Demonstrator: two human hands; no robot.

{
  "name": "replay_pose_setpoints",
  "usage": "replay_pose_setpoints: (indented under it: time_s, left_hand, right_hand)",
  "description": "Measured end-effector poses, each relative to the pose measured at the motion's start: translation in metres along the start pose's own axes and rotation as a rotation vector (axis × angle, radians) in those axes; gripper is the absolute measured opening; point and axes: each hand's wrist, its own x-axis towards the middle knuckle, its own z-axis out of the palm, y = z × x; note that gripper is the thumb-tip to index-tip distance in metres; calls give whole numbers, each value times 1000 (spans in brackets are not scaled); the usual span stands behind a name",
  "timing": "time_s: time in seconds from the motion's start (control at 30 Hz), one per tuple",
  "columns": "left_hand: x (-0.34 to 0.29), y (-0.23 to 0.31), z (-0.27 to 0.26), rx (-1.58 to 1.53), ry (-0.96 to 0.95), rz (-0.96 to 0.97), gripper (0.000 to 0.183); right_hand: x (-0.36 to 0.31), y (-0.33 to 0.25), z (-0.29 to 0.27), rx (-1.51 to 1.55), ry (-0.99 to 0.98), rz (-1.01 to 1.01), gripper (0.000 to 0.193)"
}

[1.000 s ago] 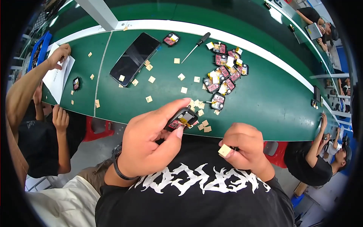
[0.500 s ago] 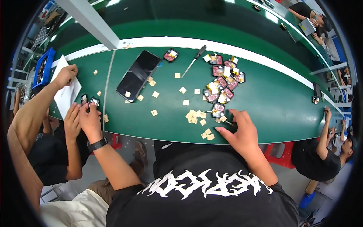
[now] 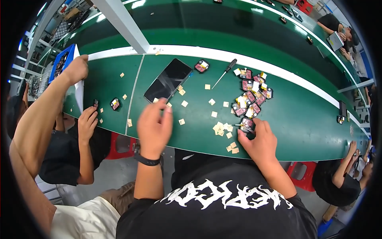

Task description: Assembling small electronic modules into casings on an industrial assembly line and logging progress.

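My right hand has its thumb and fingers round the near and right edges of a small black-cased circuit module. A thin metal piece lies across the module; its kind is unclear. Several similar modules are heaped just beyond it. To its left lies a pile of small beige square pads. My left hand, wearing a black wristband, is over the bench by the near end of a dark phone-like slab. Its fingers are partly spread, with nothing visible in them. One module lies by itself further left.
A screwdriver and another module lie toward the back of the green bench. A grey post rises at the back. At left, a co-worker's hand is at a white sheet; another person's hand touches a module.
My left hand has come away from the module at the left and moved right toward the slab. My right hand has closed in on the nearest module. The whole view has shifted.
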Motion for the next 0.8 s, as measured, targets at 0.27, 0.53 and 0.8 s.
replay_pose_setpoints:
  time_s: [0.27, 0.53, 0.8]
  left_hand:
    - [-26, 71, 46, -1081, -880, -423, 39]
    - [-24, 69, 48, -1314, -893, -592, 42]
    - [-31, 65, 46, -1235, -722, -568, 38]
  right_hand:
    - [6, 2, -35, 393, -129, -464, 62]
    - [8, 8, -40, 633, -280, -298, 50]
    - [4, -5, -38, 685, -371, 78, 36]
